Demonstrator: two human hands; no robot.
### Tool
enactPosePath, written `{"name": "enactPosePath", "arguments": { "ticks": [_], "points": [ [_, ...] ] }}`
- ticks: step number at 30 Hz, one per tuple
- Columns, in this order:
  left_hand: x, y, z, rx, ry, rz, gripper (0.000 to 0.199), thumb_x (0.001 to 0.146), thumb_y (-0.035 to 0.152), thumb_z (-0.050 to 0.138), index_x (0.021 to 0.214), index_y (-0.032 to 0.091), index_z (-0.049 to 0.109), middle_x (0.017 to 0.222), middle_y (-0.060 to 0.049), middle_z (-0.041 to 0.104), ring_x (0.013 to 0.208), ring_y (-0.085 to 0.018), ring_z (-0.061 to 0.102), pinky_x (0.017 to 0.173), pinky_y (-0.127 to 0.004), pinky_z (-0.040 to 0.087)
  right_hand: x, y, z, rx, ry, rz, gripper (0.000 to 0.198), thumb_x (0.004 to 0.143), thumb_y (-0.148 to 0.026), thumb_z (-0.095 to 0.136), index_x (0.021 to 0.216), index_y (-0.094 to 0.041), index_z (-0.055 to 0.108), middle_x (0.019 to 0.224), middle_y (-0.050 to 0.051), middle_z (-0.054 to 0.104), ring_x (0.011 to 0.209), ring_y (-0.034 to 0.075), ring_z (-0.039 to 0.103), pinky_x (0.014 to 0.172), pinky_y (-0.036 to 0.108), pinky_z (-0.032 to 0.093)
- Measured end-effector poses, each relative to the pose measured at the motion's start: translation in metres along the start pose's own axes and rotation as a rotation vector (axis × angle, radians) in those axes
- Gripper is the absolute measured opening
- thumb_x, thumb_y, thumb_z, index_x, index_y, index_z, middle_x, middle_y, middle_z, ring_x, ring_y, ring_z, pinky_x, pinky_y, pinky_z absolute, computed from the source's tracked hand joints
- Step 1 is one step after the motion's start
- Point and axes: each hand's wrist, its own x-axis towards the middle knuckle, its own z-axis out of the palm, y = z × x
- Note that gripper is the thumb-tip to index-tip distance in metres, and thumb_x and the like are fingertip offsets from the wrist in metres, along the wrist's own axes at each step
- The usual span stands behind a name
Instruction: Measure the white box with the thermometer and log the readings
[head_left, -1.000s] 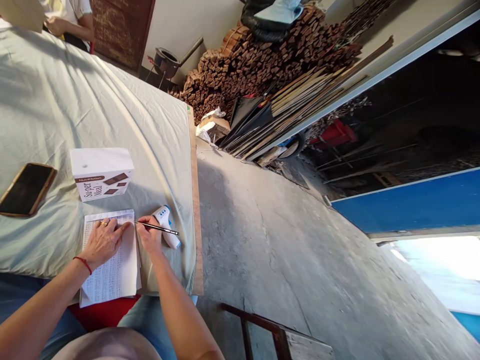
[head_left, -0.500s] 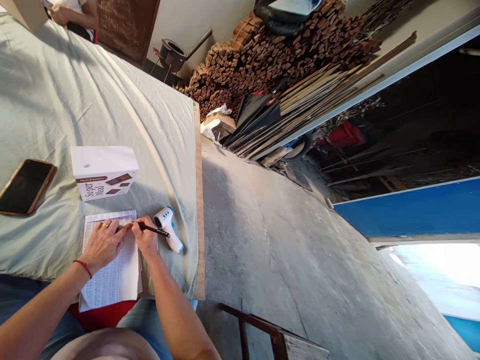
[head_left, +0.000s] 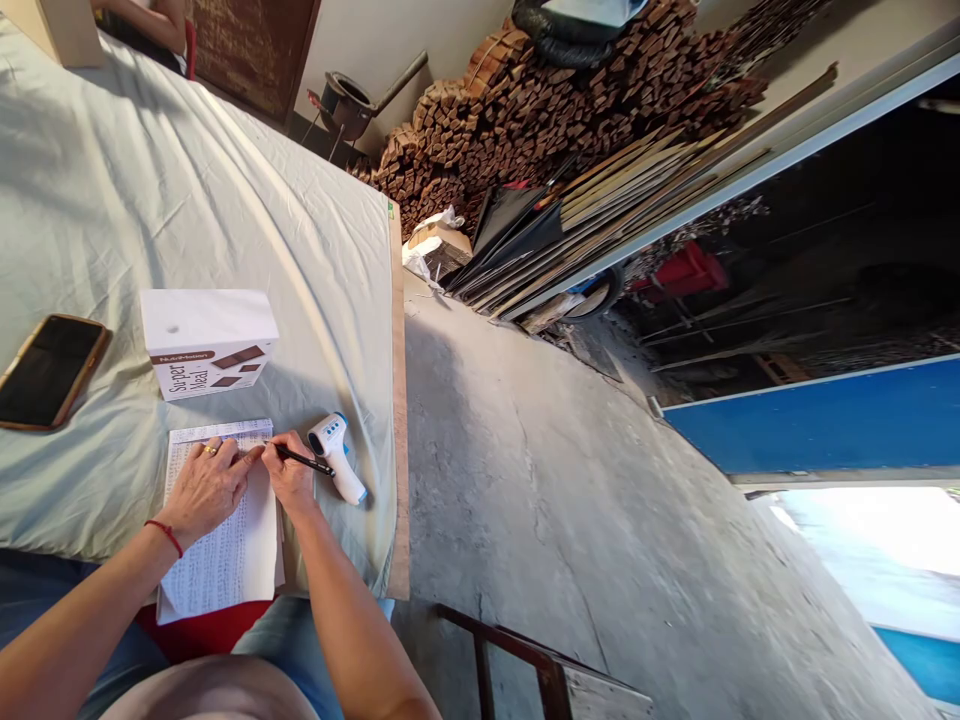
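My left hand lies flat on a sheet of paper covered in rows of handwriting, its fingers stretched toward the right edge. Close beside it, my right hand grips a black pen, with the tip near the upper right of the sheet. The pen's back end overlaps a white and blue infrared thermometer lying on the cloth. Beyond the paper stands a white box with brown print. A phone in a brown case lies at the far left, its screen dark.
A pale cloth covers the table, whose wooden edge runs along the right. A cardboard box and a seated person are at the far end. Stacked firewood lines the wall; a brown metal frame stands on the floor.
The pen's back end has tilted slightly down and left in my right hand. My left hand stays in place. At the far end, the person's hands have gone behind the cardboard box.
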Motion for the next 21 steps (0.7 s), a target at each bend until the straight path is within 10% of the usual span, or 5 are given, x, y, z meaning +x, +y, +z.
{"name": "enactPosePath", "arguments": {
  "ticks": [21],
  "points": [
    [0.0003,0.0002,-0.0021,0.013,0.002,0.015,0.04,0.102,0.019,0.043,0.132,0.024,0.069,0.091,-0.01,0.062,0.087,-0.026,0.058,0.074,-0.039,0.041,0.0008,-0.0008,-0.0021,0.019,-0.009,0.009,0.011,0.091,-0.028,0.053,0.081,-0.025,0.055,0.069,0.0,0.065,0.064,0.018,0.063,0.064,0.029,0.053]
  ]
}}
